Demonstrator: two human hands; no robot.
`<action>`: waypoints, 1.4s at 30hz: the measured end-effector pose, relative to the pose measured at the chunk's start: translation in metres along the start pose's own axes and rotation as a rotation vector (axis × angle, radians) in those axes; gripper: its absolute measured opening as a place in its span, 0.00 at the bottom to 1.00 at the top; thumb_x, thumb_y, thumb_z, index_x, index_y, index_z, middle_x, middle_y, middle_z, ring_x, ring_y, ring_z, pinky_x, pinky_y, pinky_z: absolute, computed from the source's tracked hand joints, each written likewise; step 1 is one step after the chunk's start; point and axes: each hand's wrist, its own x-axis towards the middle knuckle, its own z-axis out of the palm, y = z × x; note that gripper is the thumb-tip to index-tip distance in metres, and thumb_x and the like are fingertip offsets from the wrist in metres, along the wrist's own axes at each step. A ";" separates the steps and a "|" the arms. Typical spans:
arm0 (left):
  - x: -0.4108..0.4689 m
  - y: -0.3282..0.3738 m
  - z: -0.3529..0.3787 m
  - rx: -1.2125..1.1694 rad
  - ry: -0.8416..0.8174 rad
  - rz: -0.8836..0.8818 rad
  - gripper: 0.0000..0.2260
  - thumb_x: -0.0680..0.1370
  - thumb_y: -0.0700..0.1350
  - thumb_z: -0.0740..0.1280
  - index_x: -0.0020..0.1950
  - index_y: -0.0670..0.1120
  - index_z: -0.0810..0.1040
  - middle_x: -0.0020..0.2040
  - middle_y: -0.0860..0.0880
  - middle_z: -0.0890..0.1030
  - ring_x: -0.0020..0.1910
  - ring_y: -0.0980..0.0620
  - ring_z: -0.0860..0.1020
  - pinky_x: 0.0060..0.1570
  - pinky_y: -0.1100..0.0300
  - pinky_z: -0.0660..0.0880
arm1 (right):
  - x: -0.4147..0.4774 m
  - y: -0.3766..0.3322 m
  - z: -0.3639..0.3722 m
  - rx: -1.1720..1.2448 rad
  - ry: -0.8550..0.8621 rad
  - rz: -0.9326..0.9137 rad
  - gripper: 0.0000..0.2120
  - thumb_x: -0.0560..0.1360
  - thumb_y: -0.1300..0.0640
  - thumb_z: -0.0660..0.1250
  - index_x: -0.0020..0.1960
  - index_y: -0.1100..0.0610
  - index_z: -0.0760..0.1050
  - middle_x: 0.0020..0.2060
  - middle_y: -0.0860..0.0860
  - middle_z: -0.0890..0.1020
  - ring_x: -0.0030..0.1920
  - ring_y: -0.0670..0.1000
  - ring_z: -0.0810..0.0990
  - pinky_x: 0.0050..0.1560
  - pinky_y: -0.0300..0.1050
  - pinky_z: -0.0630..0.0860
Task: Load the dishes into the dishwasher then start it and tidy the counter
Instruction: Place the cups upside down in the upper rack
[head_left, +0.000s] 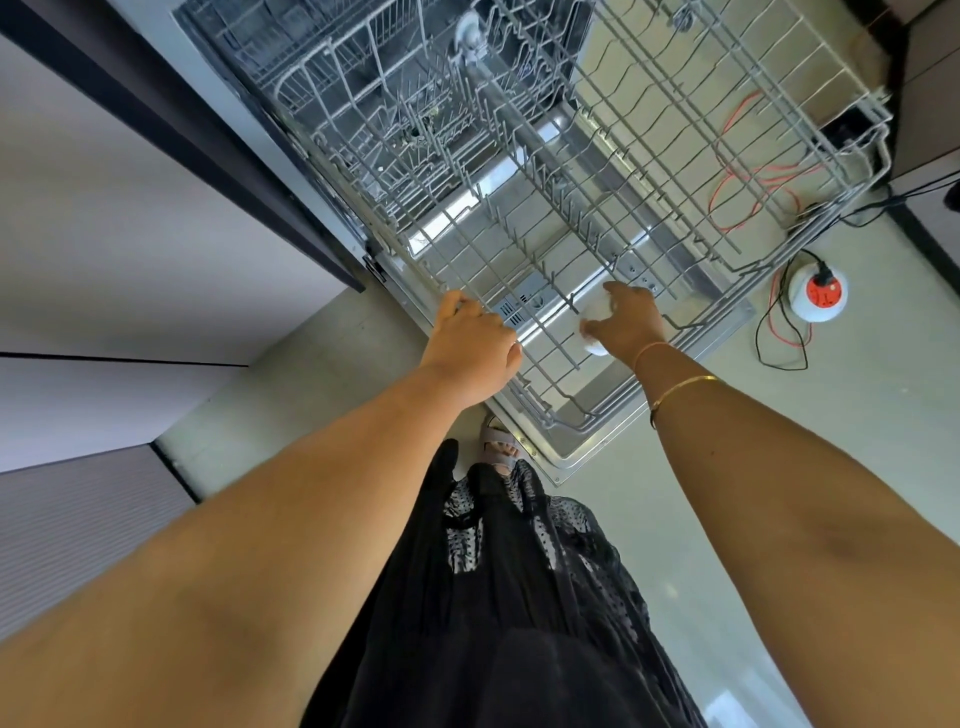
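The dishwasher stands open with its door (576, 441) folded down, and a grey wire rack (649, 171) is pulled out over the door. My left hand (470, 345) grips the rack's near front rim at its left corner. My right hand (626, 322) holds a small white dish (595, 312) from above, just over the wires at the rack's front edge. Most of the dish is hidden under my fingers. The lower rack (374, 119) shows deeper inside the tub, and I see no dishes standing in it.
A dark counter edge (171, 130) and pale cabinet fronts run along the left. On the floor to the right lie red and black cables and a white round power socket (818, 293). My foot in a sandal (498, 444) stands beside the door's near corner.
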 end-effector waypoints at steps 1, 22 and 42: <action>0.000 0.000 0.001 -0.001 0.004 -0.002 0.17 0.81 0.49 0.49 0.40 0.47 0.73 0.38 0.50 0.74 0.47 0.48 0.71 0.65 0.51 0.57 | 0.001 0.000 -0.001 0.004 0.002 0.005 0.32 0.74 0.56 0.69 0.75 0.56 0.60 0.71 0.59 0.61 0.69 0.62 0.65 0.69 0.52 0.65; 0.002 0.001 0.003 0.011 0.028 -0.021 0.19 0.81 0.49 0.48 0.41 0.46 0.75 0.38 0.50 0.73 0.46 0.49 0.71 0.63 0.51 0.58 | -0.012 -0.001 0.017 -0.097 0.196 0.063 0.30 0.75 0.53 0.66 0.71 0.58 0.56 0.65 0.64 0.65 0.60 0.67 0.73 0.57 0.56 0.74; -0.019 -0.012 -0.089 -0.406 0.341 -0.252 0.15 0.79 0.41 0.57 0.66 0.45 0.72 0.61 0.47 0.76 0.62 0.46 0.72 0.61 0.56 0.63 | -0.063 -0.117 -0.026 0.055 0.487 -0.272 0.22 0.74 0.60 0.59 0.68 0.61 0.63 0.70 0.61 0.63 0.67 0.63 0.63 0.64 0.57 0.66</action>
